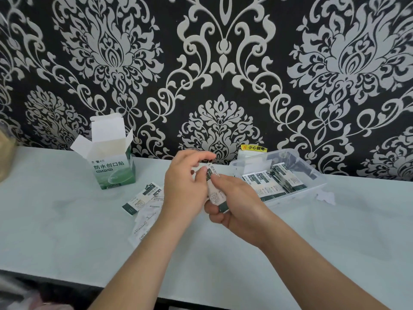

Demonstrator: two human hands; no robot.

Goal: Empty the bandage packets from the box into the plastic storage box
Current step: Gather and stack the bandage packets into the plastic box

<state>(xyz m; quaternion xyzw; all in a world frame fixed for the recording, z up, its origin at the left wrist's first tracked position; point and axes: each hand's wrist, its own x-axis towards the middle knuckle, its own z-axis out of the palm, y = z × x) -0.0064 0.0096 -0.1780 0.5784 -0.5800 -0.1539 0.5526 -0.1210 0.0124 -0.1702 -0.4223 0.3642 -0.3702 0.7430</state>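
A green and white bandage box (112, 163) stands upright at the table's back left, its top flaps open. A clear plastic storage box (312, 173) sits at the back right, tilted, with several bandage packets (277, 181) inside. At the middle, my right hand (237, 204) grips a small stack of bandage packets (214, 193) from below. My left hand (185, 186) pinches the stack's top end. More packets (143, 199) lie loose on the table left of my hands, beside a folded paper leaflet (145, 220).
The pale table (67, 231) runs against a black and white patterned wall. A yellow warning label (254, 148) sits on a white socket behind the storage box. A small scrap of white paper (326, 196) lies right of the storage box.
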